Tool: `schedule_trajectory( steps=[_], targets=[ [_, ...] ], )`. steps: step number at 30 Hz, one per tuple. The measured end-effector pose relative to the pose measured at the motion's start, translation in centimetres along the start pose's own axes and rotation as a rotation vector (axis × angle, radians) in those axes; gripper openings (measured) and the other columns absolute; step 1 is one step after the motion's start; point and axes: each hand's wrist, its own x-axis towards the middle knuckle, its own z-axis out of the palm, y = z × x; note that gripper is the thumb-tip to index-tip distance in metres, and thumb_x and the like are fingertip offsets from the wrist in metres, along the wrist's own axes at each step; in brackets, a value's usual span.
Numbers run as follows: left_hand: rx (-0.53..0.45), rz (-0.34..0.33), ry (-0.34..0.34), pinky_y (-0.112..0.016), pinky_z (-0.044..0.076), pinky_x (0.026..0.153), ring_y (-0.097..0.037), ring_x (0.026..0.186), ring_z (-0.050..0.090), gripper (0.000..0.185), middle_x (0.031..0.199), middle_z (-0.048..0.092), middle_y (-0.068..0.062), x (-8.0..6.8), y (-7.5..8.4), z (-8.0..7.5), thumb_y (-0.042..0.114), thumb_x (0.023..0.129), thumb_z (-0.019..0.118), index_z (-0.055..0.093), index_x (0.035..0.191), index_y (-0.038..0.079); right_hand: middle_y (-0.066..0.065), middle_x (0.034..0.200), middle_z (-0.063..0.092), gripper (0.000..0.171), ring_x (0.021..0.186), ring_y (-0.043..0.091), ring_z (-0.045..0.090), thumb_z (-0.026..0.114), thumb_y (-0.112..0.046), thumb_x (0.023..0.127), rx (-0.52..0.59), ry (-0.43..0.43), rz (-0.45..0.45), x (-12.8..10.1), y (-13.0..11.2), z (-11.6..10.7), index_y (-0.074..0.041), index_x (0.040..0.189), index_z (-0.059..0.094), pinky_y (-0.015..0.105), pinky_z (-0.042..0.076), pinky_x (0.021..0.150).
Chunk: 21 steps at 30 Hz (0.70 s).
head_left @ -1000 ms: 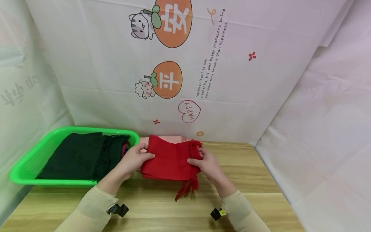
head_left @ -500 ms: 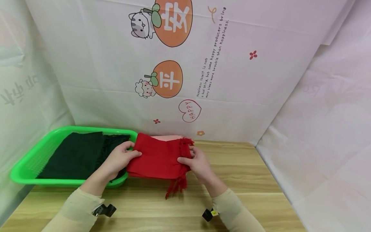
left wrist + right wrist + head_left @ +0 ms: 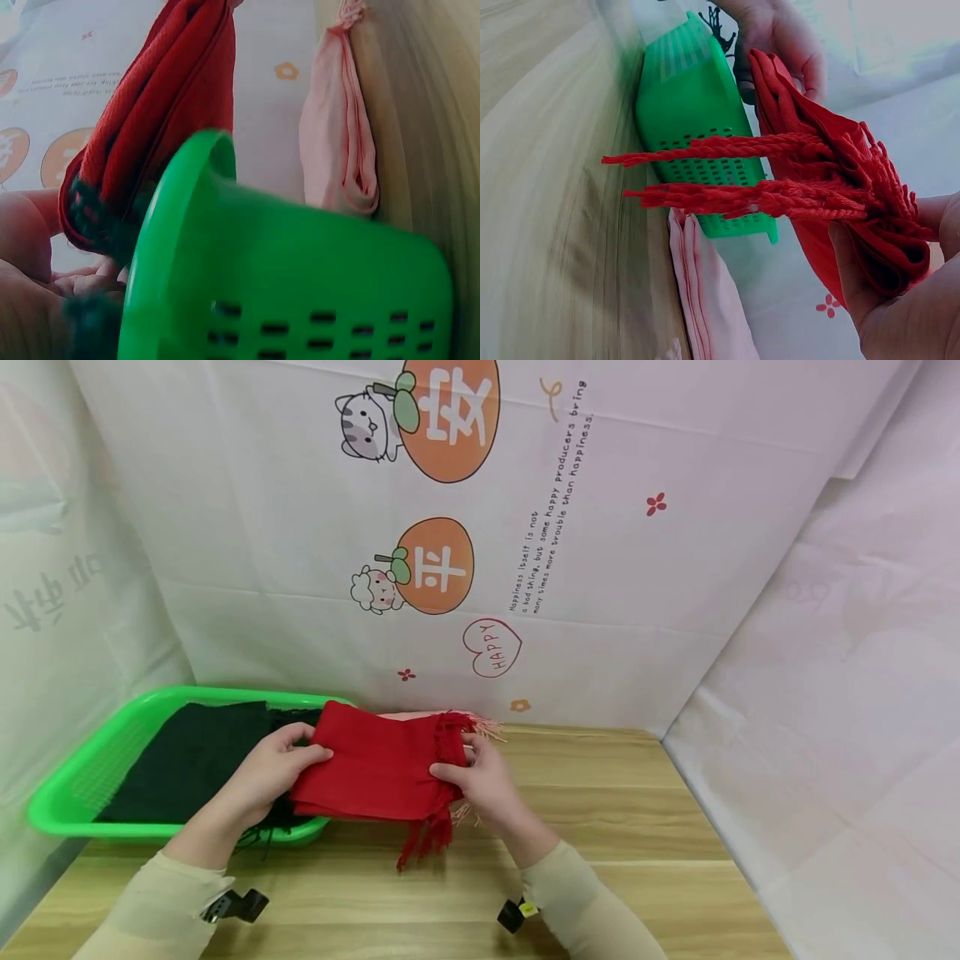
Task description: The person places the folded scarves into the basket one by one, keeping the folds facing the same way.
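Note:
A folded red scarf [image 3: 371, 770] with tassels hangs in the air between both hands, partly over the right end of the green basket [image 3: 71, 777]. My left hand [image 3: 272, 766] grips its left edge, thumb on top. My right hand [image 3: 474, 781] pinches the fringed right end. In the right wrist view the red scarf [image 3: 832, 187] shows its tassels spread toward the basket [image 3: 697, 150]. The left wrist view shows the red scarf [image 3: 161, 105] above the basket's rim [image 3: 195, 225]. A dark green scarf [image 3: 195, 756] lies folded in the basket.
A folded pink scarf [image 3: 337, 150] lies on the wooden table [image 3: 600, 827] behind the red one, against the back sheet; only its fringe [image 3: 487, 727] shows in the head view. Printed white sheets wall the table at the back and both sides.
Both hands have carried the red scarf to the left, from over the table to partly over the basket's right end. The grip on it is unchanged.

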Motion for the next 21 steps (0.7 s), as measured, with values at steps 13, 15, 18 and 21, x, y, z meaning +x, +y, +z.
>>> schedule_trajectory(
  steps=[13,15,18,21],
  targets=[
    [0.022,-0.002,0.063,-0.041,0.062,0.07,-0.028,0.08,0.074,0.029,0.097,0.074,-0.008,-0.4,-0.8,-2.8,0.024,0.114,0.062,0.055,0.13,0.001,0.016,0.122,0.078,0.062,0.099,0.025,0.081,0.086,-0.007,0.095,-0.021,0.023,-0.003,1.5,-0.4,3.6,0.001,0.148,0.054,0.036,0.067,0.084],
    [0.023,-0.003,0.084,-0.041,0.062,0.07,-0.028,0.079,0.074,0.028,0.096,0.074,-0.007,-0.3,-0.9,-3.1,0.025,0.114,0.062,0.056,0.128,0.002,0.015,0.122,0.078,0.062,0.098,0.025,0.081,0.086,-0.007,0.095,-0.022,0.023,-0.007,1.6,-0.4,4.0,0.0,0.148,0.054,0.036,0.067,0.084],
    [0.024,-0.004,0.114,-0.041,0.062,0.071,-0.027,0.081,0.074,0.028,0.098,0.075,-0.006,-0.2,-1.2,-3.5,0.028,0.114,0.061,0.057,0.127,0.003,0.015,0.125,0.077,0.065,0.099,0.026,0.081,0.086,-0.008,0.095,-0.003,0.014,-0.007,2.0,-0.6,4.6,0.001,0.15,0.053,0.037,0.067,0.085],
    [0.036,-0.007,0.142,-0.04,0.062,0.073,-0.026,0.085,0.073,0.029,0.104,0.073,-0.005,-0.2,-1.4,-4.0,0.03,0.114,0.06,0.058,0.127,0.004,0.015,0.126,0.077,0.068,0.1,0.026,0.081,0.086,-0.008,0.095,0.002,0.015,-0.009,2.3,-0.7,5.3,0.002,0.152,0.052,0.038,0.067,0.086]
  ],
)
